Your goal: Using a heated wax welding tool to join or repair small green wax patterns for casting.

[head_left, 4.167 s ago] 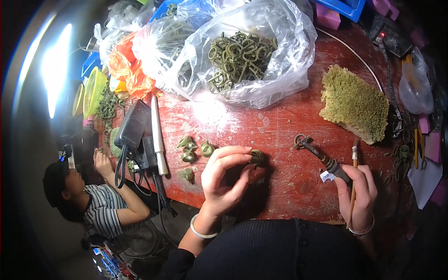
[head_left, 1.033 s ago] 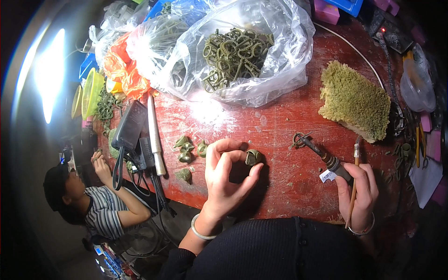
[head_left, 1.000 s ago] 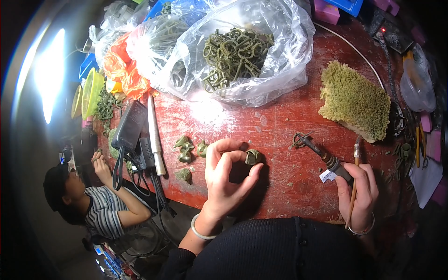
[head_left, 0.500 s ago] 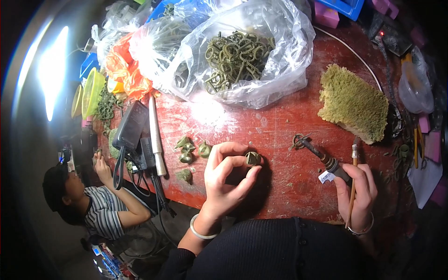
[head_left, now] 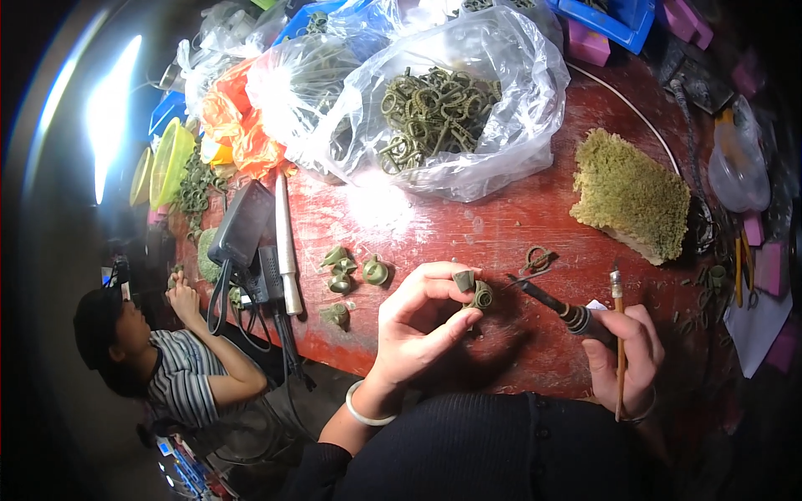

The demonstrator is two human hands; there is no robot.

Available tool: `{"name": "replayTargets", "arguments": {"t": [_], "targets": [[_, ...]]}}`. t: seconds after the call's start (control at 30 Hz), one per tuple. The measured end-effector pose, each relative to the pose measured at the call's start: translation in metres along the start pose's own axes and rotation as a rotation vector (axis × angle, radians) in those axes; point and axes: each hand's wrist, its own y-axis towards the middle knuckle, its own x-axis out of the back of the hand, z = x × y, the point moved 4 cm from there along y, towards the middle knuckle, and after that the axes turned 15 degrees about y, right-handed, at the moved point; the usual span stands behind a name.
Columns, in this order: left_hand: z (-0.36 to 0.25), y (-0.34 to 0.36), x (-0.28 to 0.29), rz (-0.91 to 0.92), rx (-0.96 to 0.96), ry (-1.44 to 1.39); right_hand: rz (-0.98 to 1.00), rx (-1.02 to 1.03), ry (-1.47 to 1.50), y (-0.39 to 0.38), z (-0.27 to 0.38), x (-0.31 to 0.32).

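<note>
My left hand (head_left: 415, 326) pinches a small dark green wax ring (head_left: 481, 296) between thumb and fingertips. A round coil and a blocky part show on it. In my right hand (head_left: 632, 355) are two tools: a black soldering-iron-like pen (head_left: 576, 318) and a slim brown brush (head_left: 621, 359) standing almost upright between the fingers. The pen's thin tip reaches toward the wax ring, with a small gap between them. Just beyond that tip, a loose green ring (head_left: 539, 258) lies on the red table (head_left: 468, 234). Several green wax pieces (head_left: 341, 280) rest left of my left hand.
An open clear plastic bag (head_left: 535, 142) holds many green rings at the back. A green sponge-like block (head_left: 632, 196) lies at the right. Left are a tapered rod (head_left: 286, 242) and black power adapters (head_left: 243, 225) with cords. Another person (head_left: 184, 367) sits beyond the table's left edge.
My left hand has moved slightly right and turned the wax ring, so its coil shows. The pen in my right hand has swung leftward, its tip now close to the ring.
</note>
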Motion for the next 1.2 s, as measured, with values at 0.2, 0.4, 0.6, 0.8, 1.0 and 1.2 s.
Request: {"name": "replayTargets", "arguments": {"t": [0.2,0.4,0.6,0.8,1.0,1.2], "targets": [[0.000,0.000,-0.001,-0.003,-0.028,0.052,0.018,0.053,0.018,0.003,-0.001,-0.003],[0.000,-0.003,0.005,-0.126,-0.080,0.339,-0.006,0.062,-0.024,0.004,-0.003,-0.005],[-0.017,0.001,0.008,-0.191,-0.219,0.856,0.010,0.056,-0.044,0.005,-0.003,-0.006],[-0.023,0.004,0.022,-0.135,-0.153,0.768,0.009,0.048,-0.043,0.005,-0.004,-0.006],[-0.024,0.010,0.014,-0.149,-0.130,0.767,0.017,0.029,-0.043,0.005,-0.005,-0.006],[-0.022,0.011,0.008,-0.132,-0.120,0.775,0.016,0.030,-0.048,0.005,-0.007,-0.008]]}}
